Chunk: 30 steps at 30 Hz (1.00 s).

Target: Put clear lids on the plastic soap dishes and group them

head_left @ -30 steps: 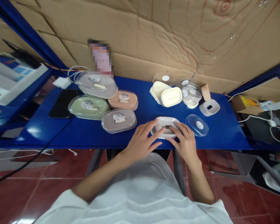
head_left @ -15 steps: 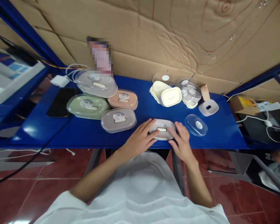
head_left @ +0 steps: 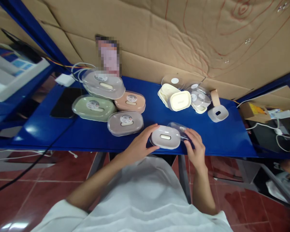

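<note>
My left hand [head_left: 140, 141] grips the left end of a pale grey oval plastic box [head_left: 170, 142], thumb at the front and fingers behind. A cream bar-shaped piece [head_left: 165, 137] lies in a slot in its middle. My right hand [head_left: 195, 149] is closed on the right end of a clear plastic lid [head_left: 176, 125]. That lid is tilted behind the box's right side and partly overlaps it; whether they touch I cannot tell. To the left stand a lidded grey box [head_left: 135, 128], a green one [head_left: 103, 113], a pink one [head_left: 140, 103] and a larger grey one [head_left: 116, 90].
Behind my hands are cream box parts [head_left: 168, 91] and clear lids [head_left: 205, 93]. A pale grey holder [head_left: 223, 112] stands at the right beside a peach piece [head_left: 215, 97]. A dark phone-like slab [head_left: 62, 104] and a white adapter [head_left: 64, 80] lie left. Cardboard [head_left: 145, 38] walls the back.
My right hand has left the grey box and taken the clear lid from the right, bringing it left to the box. My left hand now grips the box's end, slightly raised.
</note>
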Tool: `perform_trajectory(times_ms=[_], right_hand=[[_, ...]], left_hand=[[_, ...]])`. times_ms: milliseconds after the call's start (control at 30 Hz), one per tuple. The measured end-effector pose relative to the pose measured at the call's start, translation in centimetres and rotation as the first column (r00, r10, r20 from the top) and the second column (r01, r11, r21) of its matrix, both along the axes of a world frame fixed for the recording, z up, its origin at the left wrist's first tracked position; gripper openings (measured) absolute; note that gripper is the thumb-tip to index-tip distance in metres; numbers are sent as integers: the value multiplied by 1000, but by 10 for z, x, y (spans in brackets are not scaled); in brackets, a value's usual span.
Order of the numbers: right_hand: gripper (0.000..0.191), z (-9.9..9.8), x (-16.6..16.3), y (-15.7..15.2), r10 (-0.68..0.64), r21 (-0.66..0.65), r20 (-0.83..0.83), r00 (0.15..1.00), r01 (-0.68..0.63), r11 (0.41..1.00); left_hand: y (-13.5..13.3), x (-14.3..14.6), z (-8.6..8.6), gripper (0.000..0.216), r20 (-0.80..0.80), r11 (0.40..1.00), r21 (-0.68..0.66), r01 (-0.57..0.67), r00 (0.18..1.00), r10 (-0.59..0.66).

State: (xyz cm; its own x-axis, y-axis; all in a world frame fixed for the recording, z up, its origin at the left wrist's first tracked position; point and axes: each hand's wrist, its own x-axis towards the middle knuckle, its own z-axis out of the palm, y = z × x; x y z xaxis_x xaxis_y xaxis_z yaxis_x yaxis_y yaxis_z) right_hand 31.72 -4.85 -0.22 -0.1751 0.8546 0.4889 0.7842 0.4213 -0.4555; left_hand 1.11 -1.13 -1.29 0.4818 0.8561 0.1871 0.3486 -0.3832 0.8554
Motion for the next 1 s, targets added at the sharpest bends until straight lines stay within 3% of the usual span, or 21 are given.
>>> perform_trajectory(times_ms=[133,333,567,700,800,900,1000], right_hand=[[58,-5,-32,0,201,29,100,975,-205,978],[78,-19,-39,-8,193,52,222,956,-209,977],[81,-29,-39,-15,149,90,200,968,-170,981],[86,-20,-31,-7,143,-32,122,982,-141,990],[78,-8,-20,7,191,-147,44,981,-183,972],[72,11,-18,21,119,-46,-25,993,-120,992],[77,40,-46,35,32,141,-84,996,-20,990]], left_hand=[[0,0,-2,84,-4,1000,14,4,1000,-4],[1,0,-4,73,25,998,53,19,999,-20],[0,1,-7,72,11,997,73,9,1000,-10],[-2,1,-5,73,-1,997,64,36,999,-36],[-3,2,-6,81,-4,998,62,26,1000,-26],[-2,4,-9,90,62,997,59,-58,997,54],[-1,6,-13,86,94,995,46,-94,992,89]])
